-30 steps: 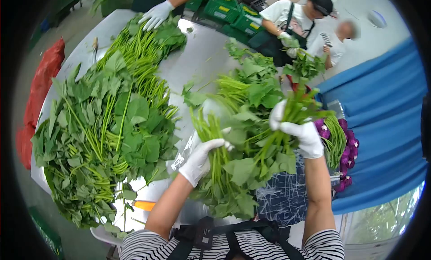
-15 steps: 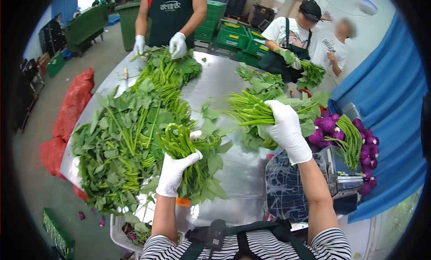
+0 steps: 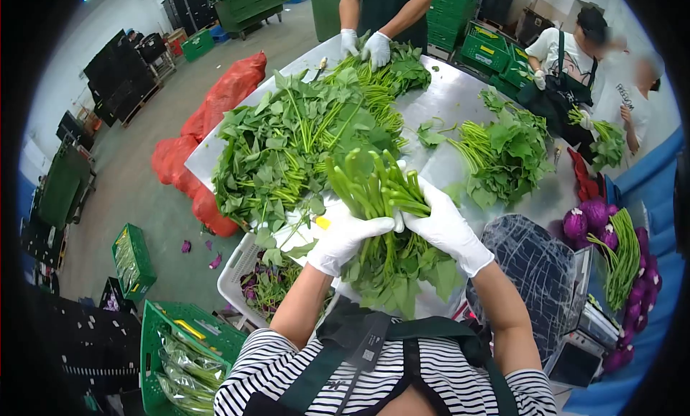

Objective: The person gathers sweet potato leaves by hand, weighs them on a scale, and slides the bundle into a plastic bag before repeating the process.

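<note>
Gripping one bunch of greens [image 3: 379, 222], the left hand [image 3: 346, 238] and right hand [image 3: 445, 229] close around its stems, side by side.

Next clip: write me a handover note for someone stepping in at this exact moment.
Left hand: gloved, closed around the bunch of leafy greens. The cut stems point away and the leaves hang toward the body.
Right hand: gloved, gripping the same bunch from the other side.
Done: one bunch gathered, held above the near end of the steel table. No tie is visible on it.
Remaining: a large loose pile and a smaller pile lie on the table.
A co-worker's gloved hands are in the greens at the far end.
</note>
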`<state>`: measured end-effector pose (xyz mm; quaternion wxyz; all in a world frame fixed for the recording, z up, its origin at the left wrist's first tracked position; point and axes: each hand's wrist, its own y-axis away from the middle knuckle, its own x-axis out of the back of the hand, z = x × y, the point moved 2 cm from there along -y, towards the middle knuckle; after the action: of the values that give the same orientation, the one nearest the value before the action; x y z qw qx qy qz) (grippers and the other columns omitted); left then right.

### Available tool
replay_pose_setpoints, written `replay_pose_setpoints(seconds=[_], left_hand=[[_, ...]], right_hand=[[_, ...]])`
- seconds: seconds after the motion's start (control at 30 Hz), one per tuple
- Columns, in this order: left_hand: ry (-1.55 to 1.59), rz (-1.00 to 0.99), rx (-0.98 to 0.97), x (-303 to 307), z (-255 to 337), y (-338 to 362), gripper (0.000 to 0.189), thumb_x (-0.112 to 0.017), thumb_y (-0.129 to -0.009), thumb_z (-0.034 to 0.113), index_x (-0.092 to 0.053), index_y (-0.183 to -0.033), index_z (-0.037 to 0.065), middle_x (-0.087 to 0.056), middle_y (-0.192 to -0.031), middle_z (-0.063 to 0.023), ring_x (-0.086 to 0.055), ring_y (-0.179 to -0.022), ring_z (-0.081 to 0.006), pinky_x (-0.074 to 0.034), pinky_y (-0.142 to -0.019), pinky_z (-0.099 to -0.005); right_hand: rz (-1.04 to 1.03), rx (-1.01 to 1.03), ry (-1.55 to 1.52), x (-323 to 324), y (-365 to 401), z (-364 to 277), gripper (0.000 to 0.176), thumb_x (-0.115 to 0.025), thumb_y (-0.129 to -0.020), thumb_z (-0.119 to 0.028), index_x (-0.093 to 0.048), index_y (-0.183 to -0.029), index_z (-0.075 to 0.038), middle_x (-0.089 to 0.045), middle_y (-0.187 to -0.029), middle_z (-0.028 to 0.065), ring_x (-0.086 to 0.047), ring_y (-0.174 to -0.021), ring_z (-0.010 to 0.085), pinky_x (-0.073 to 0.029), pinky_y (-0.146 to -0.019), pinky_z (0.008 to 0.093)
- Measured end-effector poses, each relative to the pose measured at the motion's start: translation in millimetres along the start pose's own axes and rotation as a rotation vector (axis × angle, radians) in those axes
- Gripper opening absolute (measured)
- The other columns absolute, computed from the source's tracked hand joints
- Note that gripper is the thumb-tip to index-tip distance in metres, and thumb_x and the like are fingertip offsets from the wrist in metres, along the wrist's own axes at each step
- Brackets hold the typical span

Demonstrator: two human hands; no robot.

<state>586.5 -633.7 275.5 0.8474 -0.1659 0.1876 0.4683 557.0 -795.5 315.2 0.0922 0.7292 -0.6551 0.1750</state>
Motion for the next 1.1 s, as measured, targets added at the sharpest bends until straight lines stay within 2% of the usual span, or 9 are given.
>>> replay_pose_setpoints(seconds=[0.2, 0.3, 0.33, 0.4, 0.63, 0.7, 0.83, 0.9, 1.1], left_hand=[[0.085, 0.016, -0.138, 1.0, 18.3, 17.2, 0.051, -0.07, -0.077, 0.013, -0.053, -0.122, -0.002, -0.063, -0.082, -0.0055, -0.059, -0.08, -0.0137, -0.046, -0.077, -0.0263], [0.032, 0.177, -0.118, 3.6, 10.5, 17.5, 0.053, -0.069, -0.077, 0.008, -0.05, -0.125, -0.001, -0.063, -0.096, -0.0071, -0.059, -0.089, -0.014, -0.045, -0.083, -0.0268], [0.043, 0.235, -0.126, -4.9, 5.7, 16.8, 0.052, -0.069, -0.077, 0.006, -0.05, -0.125, 0.0, -0.063, -0.102, -0.0074, -0.059, -0.094, -0.0145, -0.045, -0.087, -0.0274], [0.11, 0.338, -0.155, -16.3, -7.0, 17.4, 0.05, -0.066, -0.081, 0.003, -0.047, -0.127, 0.002, -0.057, -0.118, -0.0073, -0.055, -0.106, -0.0153, -0.043, -0.094, -0.0302], [0.035, 0.254, -0.099, -15.7, -12.1, 13.2, 0.06, -0.066, -0.082, 0.008, -0.037, -0.135, 0.003, -0.053, -0.124, -0.0076, -0.052, -0.111, -0.0157, -0.04, -0.097, -0.0308], [0.093, 0.197, -0.041, -16.1, -16.6, 12.9, 0.062, -0.066, -0.082, 0.01, -0.036, -0.136, 0.004, -0.051, -0.126, -0.0071, -0.049, -0.115, -0.0167, -0.039, -0.099, -0.0316], [0.106, 0.047, -0.032, -16.7, -25.6, 10.6, 0.069, -0.071, -0.077, 0.009, -0.036, -0.136, 0.004, -0.05, -0.127, -0.0066, -0.049, -0.116, -0.0175, -0.039, -0.099, -0.0321], [-0.094, 0.027, -0.018, -21.0, -21.3, 11.2, 0.073, -0.075, -0.074, 0.007, -0.037, -0.136, 0.003, -0.05, -0.126, -0.0067, -0.049, -0.115, -0.0179, -0.04, -0.098, -0.0326], [-0.023, 0.148, -0.045, -8.8, -36.2, 4.8, 0.07, -0.075, -0.074, 0.007, -0.04, -0.134, 0.001, -0.052, -0.126, -0.009, -0.051, -0.113, -0.0191, -0.042, -0.097, -0.0332]], right_hand=[[0.055, -0.009, -0.269, 17.7, -11.6, 11.1, 0.034, -0.061, -0.084, -0.006, -0.053, -0.117, -0.001, -0.061, -0.104, 0.0039, -0.057, -0.096, 0.0129, -0.044, -0.089, 0.0283], [0.054, 0.043, -0.005, 12.2, -9.9, -13.3, 0.04, -0.06, -0.085, -0.01, -0.05, -0.122, 0.0, -0.06, -0.112, 0.007, -0.057, -0.099, 0.0139, -0.043, -0.092, 0.029], [0.12, 0.078, 0.21, -0.5, -13.7, 16.0, 0.053, -0.063, -0.083, -0.017, -0.043, -0.128, 0.004, -0.057, -0.117, 0.0163, -0.053, -0.109, 0.0192, -0.041, -0.095, 0.0305], [0.07, -0.013, 0.025, -23.1, -9.8, 14.8, 0.055, -0.061, -0.084, -0.016, -0.039, -0.131, 0.003, -0.052, -0.123, 0.0171, -0.05, -0.114, 0.0208, -0.039, -0.098, 0.0316], [-0.02, -0.077, -0.462, -25.3, -7.0, 16.4, 0.057, -0.061, -0.082, -0.014, -0.039, -0.132, 0.003, -0.049, -0.127, 0.0163, -0.046, -0.119, 0.0243, -0.035, -0.101, 0.0332], [0.016, 0.108, -0.292, -25.8, -8.0, 21.3, 0.061, -0.061, -0.081, -0.02, -0.038, -0.133, 0.003, -0.043, -0.133, 0.0176, -0.038, -0.126, 0.0271, -0.028, -0.106, 0.0354], [0.008, 0.058, -0.124, -24.6, -5.9, 23.4, 0.088, -0.053, -0.087, -0.049, -0.014, -0.143, 0.006, -0.01, -0.149, 0.0263, -0.007, -0.141, 0.0329, -0.009, -0.113, 0.0377], [0.011, 0.07, -0.107, -22.2, -3.4, 22.5, 0.091, -0.052, -0.087, -0.052, -0.011, -0.144, 0.006, -0.007, -0.15, 0.0261, -0.004, -0.141, 0.0331, -0.008, -0.114, 0.0379], [-0.024, 0.165, 0.01, -28.8, 7.8, 12.4, 0.102, -0.053, -0.085, -0.057, 0.003, -0.145, 0.002, 0.007, -0.151, 0.0252, 0.001, -0.141, 0.0363, -0.007, -0.113, 0.0414]])
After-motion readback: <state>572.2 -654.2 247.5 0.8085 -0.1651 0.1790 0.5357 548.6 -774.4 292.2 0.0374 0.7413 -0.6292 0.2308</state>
